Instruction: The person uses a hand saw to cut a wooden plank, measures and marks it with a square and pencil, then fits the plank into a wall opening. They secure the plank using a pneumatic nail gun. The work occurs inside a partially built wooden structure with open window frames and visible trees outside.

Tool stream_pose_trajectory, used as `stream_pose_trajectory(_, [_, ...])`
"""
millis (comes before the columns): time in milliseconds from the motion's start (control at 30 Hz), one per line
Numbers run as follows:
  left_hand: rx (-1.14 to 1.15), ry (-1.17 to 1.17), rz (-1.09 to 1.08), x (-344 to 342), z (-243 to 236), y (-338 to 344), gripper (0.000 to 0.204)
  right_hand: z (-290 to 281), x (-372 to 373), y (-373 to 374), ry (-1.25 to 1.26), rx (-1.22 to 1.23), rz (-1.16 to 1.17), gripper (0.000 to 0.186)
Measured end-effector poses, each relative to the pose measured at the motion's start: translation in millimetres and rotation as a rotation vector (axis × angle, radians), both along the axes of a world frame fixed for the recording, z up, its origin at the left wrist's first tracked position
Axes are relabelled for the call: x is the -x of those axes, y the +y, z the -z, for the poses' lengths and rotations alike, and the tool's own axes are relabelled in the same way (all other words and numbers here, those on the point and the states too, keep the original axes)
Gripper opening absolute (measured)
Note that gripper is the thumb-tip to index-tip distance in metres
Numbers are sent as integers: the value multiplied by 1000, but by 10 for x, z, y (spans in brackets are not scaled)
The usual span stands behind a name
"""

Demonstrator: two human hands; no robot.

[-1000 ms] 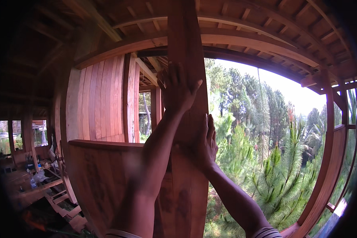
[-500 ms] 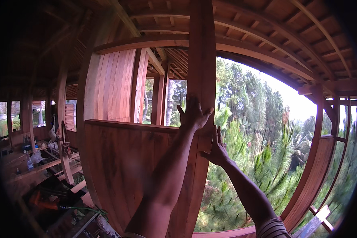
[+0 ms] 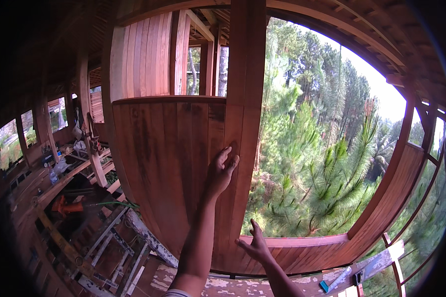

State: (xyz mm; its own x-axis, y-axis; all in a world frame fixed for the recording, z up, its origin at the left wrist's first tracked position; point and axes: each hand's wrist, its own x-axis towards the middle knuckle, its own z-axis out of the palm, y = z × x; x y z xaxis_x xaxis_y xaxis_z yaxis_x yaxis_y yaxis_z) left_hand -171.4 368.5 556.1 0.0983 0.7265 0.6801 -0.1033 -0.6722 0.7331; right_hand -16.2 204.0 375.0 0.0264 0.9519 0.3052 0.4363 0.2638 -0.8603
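Observation:
A tall reddish wooden post (image 3: 245,59) stands in front of me, with a wall panel of upright boards (image 3: 168,148) on its left. My left hand (image 3: 223,171) is at the lower part of the post, by the panel's right edge. Its thumb and fingers are parted, with nothing between them; whether they touch the wood I cannot tell. Lower down, my right hand (image 3: 257,246) is at the post's right side, near the wooden sill (image 3: 302,241) of the window opening. Its thumb and forefinger are spread, and it holds nothing.
Below me runs a plank with peeling paint (image 3: 243,287), with a teal-ended tool (image 3: 325,286) at its right. A worn metal frame (image 3: 119,247) stands lower left, near an orange tool (image 3: 67,207) and a green cord (image 3: 111,203). Trees (image 3: 327,168) show beyond the opening.
Both hands have moved down along the post from higher up, and the right has come away from its upper face. The view has tilted downward, bringing the plank and frame into sight.

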Motion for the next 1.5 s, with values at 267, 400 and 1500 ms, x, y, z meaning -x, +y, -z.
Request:
stream_pose_trajectory(267, [636, 114, 131, -41, 2583, -1759, 52, 628, -576, -1176, -3, 235, -17, 91])
stream_pose_trajectory(400, [814, 420, 250, -120, 2812, -2580, 60, 1099, -1006, -1607, 33, 327, 43, 90])
stream_pose_trajectory(1500, [740, -64, -840, 2044, 2741, -5356, 40, 535, 1142, -1082, -216, 87, -932, 58])
